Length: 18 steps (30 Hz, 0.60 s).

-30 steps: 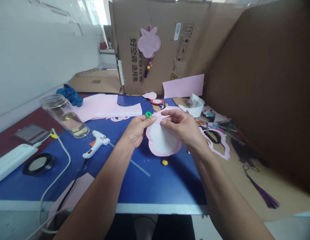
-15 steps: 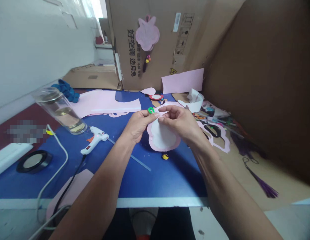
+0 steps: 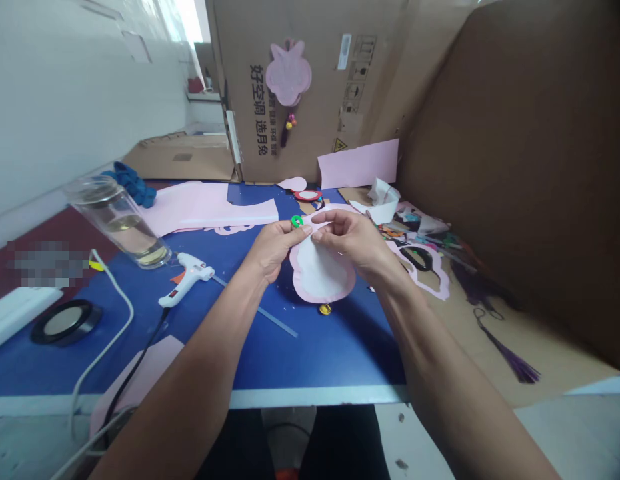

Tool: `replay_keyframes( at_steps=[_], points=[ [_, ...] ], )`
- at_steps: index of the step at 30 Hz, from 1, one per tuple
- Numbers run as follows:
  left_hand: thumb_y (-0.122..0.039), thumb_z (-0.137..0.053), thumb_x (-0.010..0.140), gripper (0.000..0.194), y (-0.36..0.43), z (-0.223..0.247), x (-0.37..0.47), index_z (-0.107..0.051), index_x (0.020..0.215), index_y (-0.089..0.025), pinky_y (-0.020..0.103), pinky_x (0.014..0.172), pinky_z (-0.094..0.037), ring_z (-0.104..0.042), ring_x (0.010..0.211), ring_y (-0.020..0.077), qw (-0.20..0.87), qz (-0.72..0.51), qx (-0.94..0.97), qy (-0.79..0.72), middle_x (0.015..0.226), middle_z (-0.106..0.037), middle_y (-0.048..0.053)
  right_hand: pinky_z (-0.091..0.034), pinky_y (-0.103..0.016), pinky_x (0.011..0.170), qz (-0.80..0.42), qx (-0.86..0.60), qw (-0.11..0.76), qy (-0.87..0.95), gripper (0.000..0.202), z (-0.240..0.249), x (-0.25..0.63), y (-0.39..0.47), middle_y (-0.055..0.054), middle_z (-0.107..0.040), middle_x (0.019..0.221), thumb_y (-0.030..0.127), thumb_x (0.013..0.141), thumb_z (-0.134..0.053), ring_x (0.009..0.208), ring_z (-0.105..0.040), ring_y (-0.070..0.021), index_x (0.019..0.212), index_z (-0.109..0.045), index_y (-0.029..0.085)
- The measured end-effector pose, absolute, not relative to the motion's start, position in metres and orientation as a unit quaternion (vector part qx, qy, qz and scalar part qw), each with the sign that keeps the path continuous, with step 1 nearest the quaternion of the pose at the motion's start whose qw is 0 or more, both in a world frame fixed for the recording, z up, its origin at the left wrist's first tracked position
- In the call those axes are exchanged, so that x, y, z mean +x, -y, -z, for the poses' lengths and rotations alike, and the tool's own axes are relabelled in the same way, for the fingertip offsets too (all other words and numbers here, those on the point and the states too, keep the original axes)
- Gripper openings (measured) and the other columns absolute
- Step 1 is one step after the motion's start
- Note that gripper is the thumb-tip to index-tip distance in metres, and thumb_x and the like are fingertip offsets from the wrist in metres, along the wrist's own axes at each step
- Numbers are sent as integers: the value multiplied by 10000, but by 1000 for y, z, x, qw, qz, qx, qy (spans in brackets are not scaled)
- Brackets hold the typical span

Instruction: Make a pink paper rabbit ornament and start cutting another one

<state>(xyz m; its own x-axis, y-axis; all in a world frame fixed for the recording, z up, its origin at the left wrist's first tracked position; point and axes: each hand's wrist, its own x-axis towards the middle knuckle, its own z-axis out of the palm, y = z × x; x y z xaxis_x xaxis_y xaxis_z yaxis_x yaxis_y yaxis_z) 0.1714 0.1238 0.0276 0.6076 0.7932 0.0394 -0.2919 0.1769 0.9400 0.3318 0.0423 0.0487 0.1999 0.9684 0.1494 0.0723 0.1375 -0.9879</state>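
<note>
A pink cutout [image 3: 324, 273] with a scalloped outline and a white inner layer is held over the blue tabletop. My left hand [image 3: 273, 250] grips its upper left edge, thumb on top. Beside that thumb sits a small green ring [image 3: 297, 221], touching the fingers. On the upper right of the cutout, my right hand [image 3: 354, 239] is closed in a pinch with thumb and fingertips at the white surface; whether a small piece is between them cannot be made out. Just below the lower edge is a small yellow bell [image 3: 325, 309].
A white glue gun [image 3: 187, 279] with a cord lies left, near a glass cup [image 3: 135, 230] of pale liquid and a black tape roll [image 3: 67, 321]. Pink sheets [image 3: 200, 203] lie behind. Scraps, a cutout frame [image 3: 440, 283] and a purple tassel [image 3: 515, 360] are right. Cardboard [image 3: 320, 120] stands at the back.
The view has shifted slightly, so the scene appears a little further left. Both hands keep nearly the same hold on the cutout, and the bell under it has turned a little.
</note>
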Motion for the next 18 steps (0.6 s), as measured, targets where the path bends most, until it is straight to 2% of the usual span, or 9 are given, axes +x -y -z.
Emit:
replay_keyframes(
  at_steps=[11, 18],
  points=[
    [-352, -947, 673, 250, -130, -24, 171, -784, 728, -171, 298, 657, -532, -651, 638, 159, 726, -397, 497, -259, 732, -769, 58, -524, -325, 658, -392, -527, 576, 486, 465, -44, 337, -46, 13, -741, 766, 323, 653, -949, 674, -664, -185, 1056, -738, 232],
    [-385, -990, 639, 319, -130, -25, 169, -766, 707, -169, 298, 647, -523, -648, 636, 156, 730, -407, 490, -247, 715, -757, 51, -541, -317, 669, -402, -523, 593, 462, 548, -46, 337, -42, 9, -758, 776, 321, 600, -986, 683, -694, -186, 1076, -738, 208]
  ],
)
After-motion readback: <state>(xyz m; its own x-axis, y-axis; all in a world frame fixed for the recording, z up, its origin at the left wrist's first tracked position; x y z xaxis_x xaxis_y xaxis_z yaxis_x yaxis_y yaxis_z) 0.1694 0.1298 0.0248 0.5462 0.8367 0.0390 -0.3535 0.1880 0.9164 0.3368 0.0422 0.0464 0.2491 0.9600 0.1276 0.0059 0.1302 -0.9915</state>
